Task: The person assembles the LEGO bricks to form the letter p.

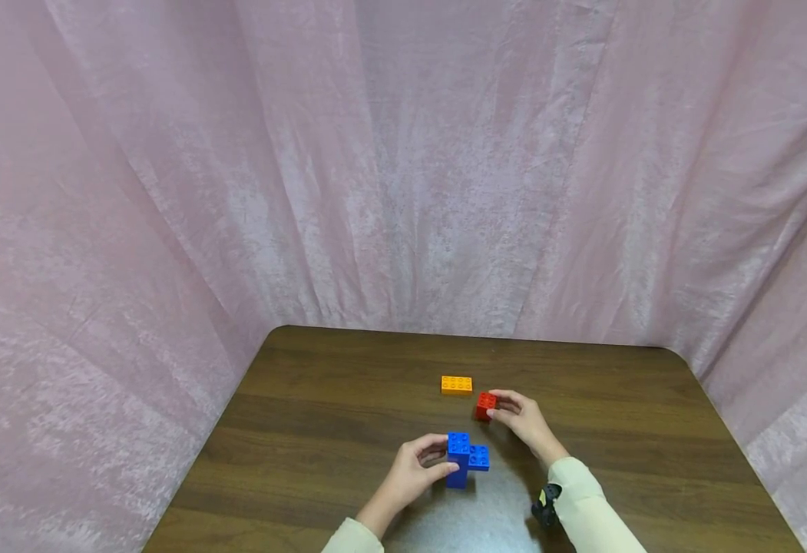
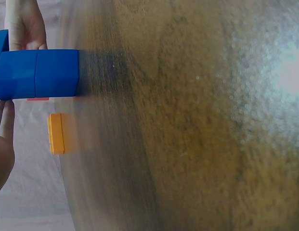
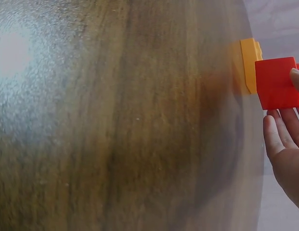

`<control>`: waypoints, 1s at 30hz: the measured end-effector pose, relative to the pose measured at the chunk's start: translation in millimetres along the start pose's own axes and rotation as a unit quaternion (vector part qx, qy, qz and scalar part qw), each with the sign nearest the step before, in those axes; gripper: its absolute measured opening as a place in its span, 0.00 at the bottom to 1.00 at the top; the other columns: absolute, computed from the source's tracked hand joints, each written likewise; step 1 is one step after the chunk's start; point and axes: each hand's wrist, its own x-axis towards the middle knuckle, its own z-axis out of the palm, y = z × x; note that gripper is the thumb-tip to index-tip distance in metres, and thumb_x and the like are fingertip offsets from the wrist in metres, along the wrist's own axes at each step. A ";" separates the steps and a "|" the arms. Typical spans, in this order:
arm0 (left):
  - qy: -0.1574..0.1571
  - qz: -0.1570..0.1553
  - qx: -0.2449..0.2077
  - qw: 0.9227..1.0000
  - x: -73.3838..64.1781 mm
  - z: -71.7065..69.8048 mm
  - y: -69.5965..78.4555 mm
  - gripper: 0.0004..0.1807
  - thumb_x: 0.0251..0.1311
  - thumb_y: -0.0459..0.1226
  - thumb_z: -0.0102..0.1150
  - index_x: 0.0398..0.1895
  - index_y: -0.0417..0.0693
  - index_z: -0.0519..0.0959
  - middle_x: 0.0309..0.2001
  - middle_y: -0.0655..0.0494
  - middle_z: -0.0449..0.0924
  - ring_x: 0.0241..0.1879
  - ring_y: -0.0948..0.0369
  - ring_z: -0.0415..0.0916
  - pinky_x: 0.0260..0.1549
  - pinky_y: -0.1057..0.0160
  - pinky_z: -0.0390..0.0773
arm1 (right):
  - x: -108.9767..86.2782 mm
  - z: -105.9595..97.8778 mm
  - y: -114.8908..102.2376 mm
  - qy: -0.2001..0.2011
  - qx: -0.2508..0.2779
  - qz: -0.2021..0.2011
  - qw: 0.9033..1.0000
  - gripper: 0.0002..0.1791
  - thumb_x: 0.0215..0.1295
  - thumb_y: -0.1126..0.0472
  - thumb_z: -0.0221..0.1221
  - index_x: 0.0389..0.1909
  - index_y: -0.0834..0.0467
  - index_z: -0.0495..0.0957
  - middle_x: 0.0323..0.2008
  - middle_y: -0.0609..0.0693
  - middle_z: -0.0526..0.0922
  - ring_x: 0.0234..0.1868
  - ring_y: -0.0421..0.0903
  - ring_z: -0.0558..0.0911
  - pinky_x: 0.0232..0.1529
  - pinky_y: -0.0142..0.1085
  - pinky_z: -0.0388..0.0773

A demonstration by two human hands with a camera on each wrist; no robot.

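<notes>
My left hand (image 1: 410,470) holds a tall stack of blue toy bricks (image 1: 458,467) by its left side, with the thumb at the front. From the stack's right side juts a blue studded piece (image 1: 478,458), a little lower than the top. Farther back and to the right, my right hand (image 1: 526,424) pinches a small red brick (image 1: 486,405) between thumb and fingers. In the left wrist view the blue stack (image 2: 38,73) hides most of the red brick. The right wrist view shows the red brick (image 3: 278,84) in plain sight.
A flat orange brick (image 1: 456,385) with studs lies on the brown wooden table (image 1: 348,369), just beyond the red one and to its left. Pink curtains (image 1: 444,192) hang behind the table's far edge. A black device (image 1: 547,505) is at the right wrist.
</notes>
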 end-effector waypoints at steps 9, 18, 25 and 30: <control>0.001 -0.010 0.011 1.000 3.2 -0.3 -21.1 0.19 0.54 0.29 0.67 0.50 0.34 0.78 0.47 0.40 0.81 0.49 0.52 0.79 0.52 0.53 0.78 | -0.7 -2.7 -8.3 -0.013 0.012 -0.015 1.000 0.22 0.59 0.65 0.66 0.55 0.65 0.76 0.53 0.63 0.79 0.54 0.60 0.78 0.51 0.39 0.80; 0.001 -0.016 0.005 1.000 3.0 -0.9 -24.7 0.18 0.55 0.32 0.68 0.49 0.38 0.79 0.47 0.44 0.82 0.48 0.55 0.79 0.52 0.61 0.79 | 0.8 -3.8 -11.3 -0.027 0.032 -0.047 0.998 0.22 0.58 0.67 0.66 0.54 0.67 0.76 0.49 0.66 0.80 0.50 0.58 0.81 0.43 0.26 0.80; 0.003 -0.015 0.003 1.000 3.0 -0.7 -25.7 0.18 0.54 0.31 0.68 0.49 0.38 0.79 0.47 0.44 0.82 0.48 0.54 0.79 0.52 0.59 0.79 | -1.5 -6.5 -16.4 -0.039 0.037 -0.059 0.997 0.23 0.58 0.66 0.66 0.55 0.68 0.75 0.49 0.66 0.80 0.48 0.53 0.82 0.44 0.27 0.80; 0.002 -0.013 0.000 1.000 3.3 -0.7 -25.0 0.18 0.54 0.31 0.68 0.49 0.38 0.79 0.47 0.44 0.82 0.48 0.54 0.79 0.52 0.59 0.79 | -2.2 -8.3 -18.3 -0.048 0.042 -0.057 0.996 0.23 0.59 0.68 0.65 0.56 0.69 0.74 0.50 0.67 0.79 0.48 0.52 0.82 0.44 0.27 0.81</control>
